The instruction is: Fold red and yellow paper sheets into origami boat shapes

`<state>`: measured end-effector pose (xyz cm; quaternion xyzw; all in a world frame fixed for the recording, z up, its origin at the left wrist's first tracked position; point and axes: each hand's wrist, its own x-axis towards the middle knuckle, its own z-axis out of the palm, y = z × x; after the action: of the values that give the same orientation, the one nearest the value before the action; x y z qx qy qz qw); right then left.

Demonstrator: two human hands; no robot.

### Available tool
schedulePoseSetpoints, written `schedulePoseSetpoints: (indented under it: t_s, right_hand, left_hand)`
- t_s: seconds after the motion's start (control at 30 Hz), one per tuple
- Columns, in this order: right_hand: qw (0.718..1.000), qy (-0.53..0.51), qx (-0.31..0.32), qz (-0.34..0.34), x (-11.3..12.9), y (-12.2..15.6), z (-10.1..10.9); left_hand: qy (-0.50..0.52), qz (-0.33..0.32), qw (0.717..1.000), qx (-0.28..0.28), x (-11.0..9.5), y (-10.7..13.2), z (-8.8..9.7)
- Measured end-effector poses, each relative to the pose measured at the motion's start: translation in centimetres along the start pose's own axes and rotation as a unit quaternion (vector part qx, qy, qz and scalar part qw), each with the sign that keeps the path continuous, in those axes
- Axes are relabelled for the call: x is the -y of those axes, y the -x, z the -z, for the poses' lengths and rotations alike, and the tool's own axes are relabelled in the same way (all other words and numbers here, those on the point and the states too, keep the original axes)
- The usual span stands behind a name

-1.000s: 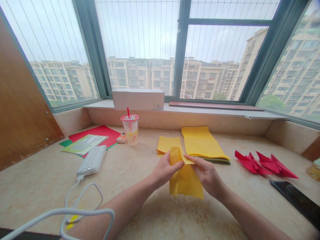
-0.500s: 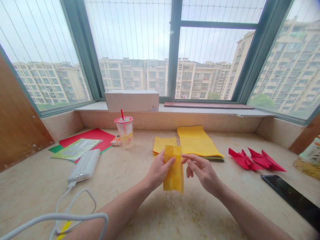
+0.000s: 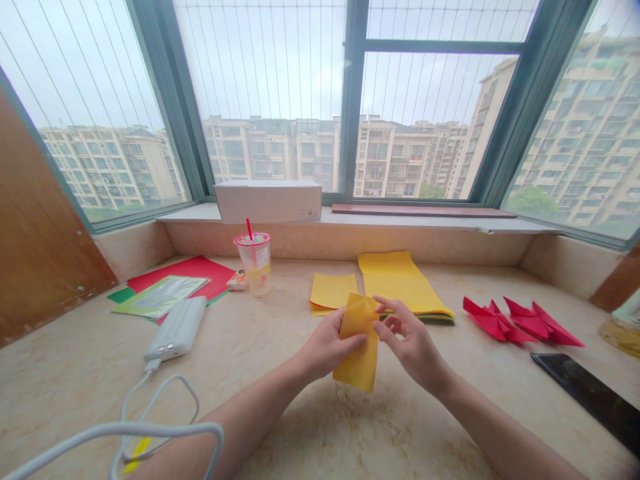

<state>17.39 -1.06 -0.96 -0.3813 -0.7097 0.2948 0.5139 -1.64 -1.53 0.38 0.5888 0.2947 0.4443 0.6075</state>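
Note:
A folded strip of yellow paper (image 3: 356, 370), taller than wide, is held above the table and leans slightly. My left hand (image 3: 327, 347) is closed on its left side, thumb across the front and the other fingers hidden behind. At the upper right edge, my right hand (image 3: 407, 340) has its curved index finger and thumb on the paper, a little apart from each other. Behind the strip lie small yellow sheets (image 3: 333, 290) and a larger stack of yellow paper (image 3: 407, 283) with darker sheets underneath.
Two red folded paper pieces (image 3: 543, 323) and a black phone (image 3: 590, 393) lie at right, near a jar (image 3: 625, 330). Leftward are a drink cup (image 3: 254, 263), red paper (image 3: 200, 267), a flat packet (image 3: 163, 297) and a white power bank (image 3: 177, 327) with a cable (image 3: 145, 427).
The yellow strip has turned, showing a plainer face, and now tilts. My right index finger and thumb have spread and come onto its upper right edge. The view has shifted slightly.

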Motion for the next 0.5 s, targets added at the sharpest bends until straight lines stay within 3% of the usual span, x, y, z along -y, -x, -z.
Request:
schedulePoseSetpoints:
  t_s: [0.07, 0.3, 0.5]
  right_hand:
    - [1.0, 0.02, -0.013, -0.011, -0.4, -0.2, 0.3]
    - [0.998, 0.004, 0.041, -0.049, -0.8, -0.3, 1.3]
    - [0.983, -0.055, 0.157, -0.078, -0.3, -0.4, 2.1]
  left_hand:
    - [-0.018, 0.008, 1.0, 0.013, 0.0, 0.0, 0.1]
    - [-0.073, 0.029, 0.996, 0.047, 0.2, 0.0, 0.6]
    - [-0.082, 0.04, 0.993, 0.075, 0.0, 0.2, 1.0]
